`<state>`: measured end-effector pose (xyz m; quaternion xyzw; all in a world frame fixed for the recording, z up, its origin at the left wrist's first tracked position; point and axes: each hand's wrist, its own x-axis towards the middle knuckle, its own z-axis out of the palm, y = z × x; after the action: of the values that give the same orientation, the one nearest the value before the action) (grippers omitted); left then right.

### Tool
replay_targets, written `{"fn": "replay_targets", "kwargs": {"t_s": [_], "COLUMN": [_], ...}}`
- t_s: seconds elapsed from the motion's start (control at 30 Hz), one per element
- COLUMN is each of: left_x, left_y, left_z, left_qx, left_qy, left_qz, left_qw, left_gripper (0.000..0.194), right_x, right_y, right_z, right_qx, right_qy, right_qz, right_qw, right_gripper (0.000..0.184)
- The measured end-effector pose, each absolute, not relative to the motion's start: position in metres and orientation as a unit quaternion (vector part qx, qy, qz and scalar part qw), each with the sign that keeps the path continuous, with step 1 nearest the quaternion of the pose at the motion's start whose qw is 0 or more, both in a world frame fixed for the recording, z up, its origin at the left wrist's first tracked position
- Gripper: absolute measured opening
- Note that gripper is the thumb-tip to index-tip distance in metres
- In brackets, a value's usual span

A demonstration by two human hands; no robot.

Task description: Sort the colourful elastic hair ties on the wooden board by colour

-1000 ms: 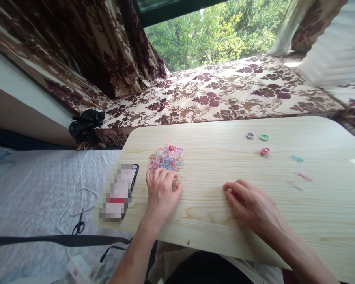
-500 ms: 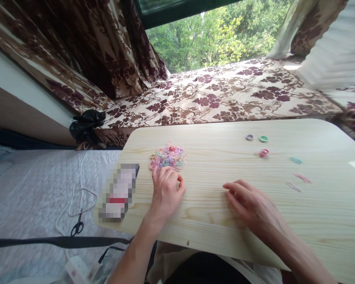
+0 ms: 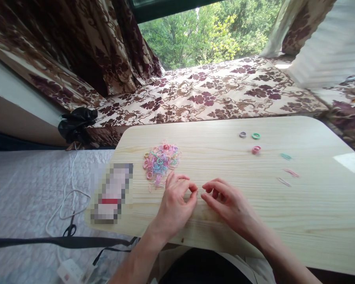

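My left hand (image 3: pixel 179 199) is just to the right of a loose pile of colourful elastic hair ties (image 3: pixel 161 159). Its thumb and forefinger are pinched together, and whatever they hold is too small to make out. Facing it, fingertips a short gap away, my right hand (image 3: pixel 225 199) has thumb and forefinger slightly apart with nothing visible between them. Farther back on the right lie a purple hair tie (image 3: pixel 242 135), a green hair tie (image 3: pixel 256 136) and a pink one (image 3: pixel 256 150). Nearer are thin teal bands (image 3: pixel 286 156), pink bands (image 3: pixel 291 172) and a pale band (image 3: pixel 284 181).
The pale wooden table (image 3: pixel 213 152) has a blurred-out flat object (image 3: pixel 112 193) at its left edge. Scissors (image 3: pixel 70 229), a white cable (image 3: pixel 51 217) and a power strip (image 3: pixel 69 272) lie on the bedding at left. A floral-covered sill (image 3: pixel 207 98) runs behind.
My left hand has moved right, away from the hair-tie pile, now pinching. My right hand has come left to meet it, fingertips nearly together. The view has shifted slightly.
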<state>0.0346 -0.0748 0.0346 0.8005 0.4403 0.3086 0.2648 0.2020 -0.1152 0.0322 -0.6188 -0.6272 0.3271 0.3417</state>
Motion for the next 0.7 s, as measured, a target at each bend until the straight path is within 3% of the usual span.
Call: {"fn": "replay_targets", "kwargs": {"t_s": [0.2, 0.37, 0.7], "left_x": [0.0362, 0.0363, 0.0379], "left_y": [-0.0763, -0.0759, -0.0737], "left_z": [0.0405, 0.0420, 0.0410], "left_qx": [0.788, 0.786, 0.778], "left_qy": [0.446, 0.444, 0.433], "left_qz": [0.307, 0.306, 0.304], "left_qw": [0.294, 0.302, 0.339], "left_gripper": [0.013, 0.013, 0.010], "right_x": [0.2035, 0.2073, 0.2086], "right_y": [-0.1151, -0.1176, -0.1177], "right_z": [0.0372, 0.0368, 0.0411], "right_qx": [-0.607, -0.601, -0.577], "right_qy": [-0.638, -0.638, -0.663], "right_qz": [0.325, 0.315, 0.308], "right_qw": [0.346, 0.364, 0.366], "right_gripper": [0.023, 0.016, 0.021]}}
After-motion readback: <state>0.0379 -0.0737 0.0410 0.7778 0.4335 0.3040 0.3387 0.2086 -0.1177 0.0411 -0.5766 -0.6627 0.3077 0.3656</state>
